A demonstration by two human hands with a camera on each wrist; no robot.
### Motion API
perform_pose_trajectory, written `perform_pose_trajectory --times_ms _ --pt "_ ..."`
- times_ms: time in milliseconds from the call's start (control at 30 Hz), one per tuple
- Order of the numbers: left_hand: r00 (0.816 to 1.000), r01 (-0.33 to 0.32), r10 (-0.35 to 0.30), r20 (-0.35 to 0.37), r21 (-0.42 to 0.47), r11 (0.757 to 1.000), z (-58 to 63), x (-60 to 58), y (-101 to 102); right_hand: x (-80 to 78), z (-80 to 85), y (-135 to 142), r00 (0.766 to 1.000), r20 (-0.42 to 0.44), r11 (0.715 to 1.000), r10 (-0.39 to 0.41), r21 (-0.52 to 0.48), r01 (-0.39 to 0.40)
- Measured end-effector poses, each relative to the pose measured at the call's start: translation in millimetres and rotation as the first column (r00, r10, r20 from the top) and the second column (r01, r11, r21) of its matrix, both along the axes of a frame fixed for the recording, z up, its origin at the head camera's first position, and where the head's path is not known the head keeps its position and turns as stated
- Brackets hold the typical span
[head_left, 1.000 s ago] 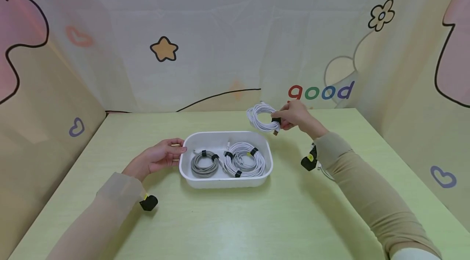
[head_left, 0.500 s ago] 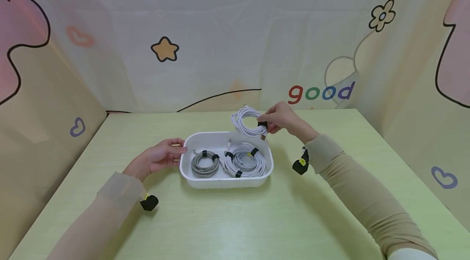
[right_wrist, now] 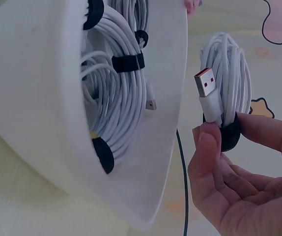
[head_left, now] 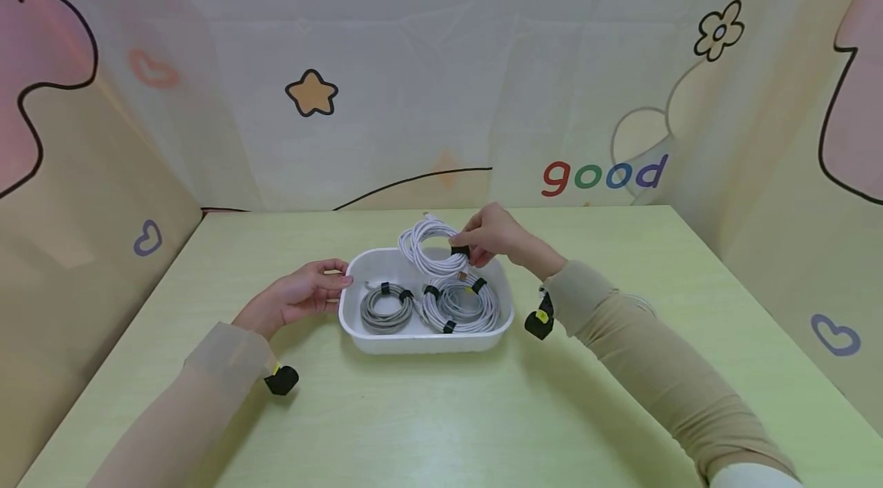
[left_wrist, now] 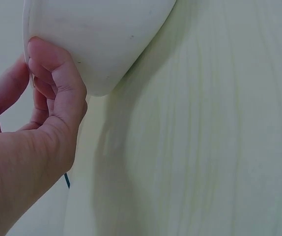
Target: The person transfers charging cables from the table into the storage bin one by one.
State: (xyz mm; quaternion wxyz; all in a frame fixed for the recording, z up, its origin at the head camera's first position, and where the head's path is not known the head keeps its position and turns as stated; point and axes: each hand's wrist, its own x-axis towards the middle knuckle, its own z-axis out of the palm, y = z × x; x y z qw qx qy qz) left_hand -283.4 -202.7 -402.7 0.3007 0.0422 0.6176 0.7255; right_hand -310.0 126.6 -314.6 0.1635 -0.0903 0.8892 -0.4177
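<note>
My left hand (head_left: 303,295) grips the left end of a white plastic bin (head_left: 428,345), thumb at the rim and fingers against the outer wall. Inside it lie a grey coiled cable (head_left: 369,317) on the left and white coiled cables (head_left: 486,312) on the right, bound with black straps. Over the bin's back right part, my right hand (head_left: 497,235) holds up a white coiled USB cable (right_wrist: 234,73). Thumb and fingers pinch that coil at its black strap (right_wrist: 230,135). Its USB plug (right_wrist: 206,82) points away from the hand.
A bit of white cable (head_left: 641,302) shows on the table behind the right sleeve. Black wrist cameras (head_left: 281,381) hang beneath both wrists. A printed curtain (head_left: 386,90) closes off the table's back edge.
The right hand has carried the white coiled USB cable left and slightly down, from beyond the bin's back right corner to over the bin. The left hand has stayed at the rim.
</note>
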Motion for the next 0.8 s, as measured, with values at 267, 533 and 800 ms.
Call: perform_pose_trajectory --times_ms 267,533,800 --pt "1.0 0.012 -0.012 -0.015 -0.024 1.0 -0.6 -1.1 -1.7 8.0 -9.5 -21.8 0.998 -0.005 0.998 0.066 0.0 -0.066" --pt "1.0 0.013 -0.013 -0.01 -0.009 1.0 -1.0 -1.0 -1.3 13.0 -16.5 -37.6 0.994 0.017 0.994 0.111 -0.026 -0.111" --pt "1.0 -0.023 0.023 0.012 -0.01 1.0 -0.4 0.4 0.0 16.7 -14.7 -39.8 0.971 0.04 0.971 0.236 0.021 -0.237"
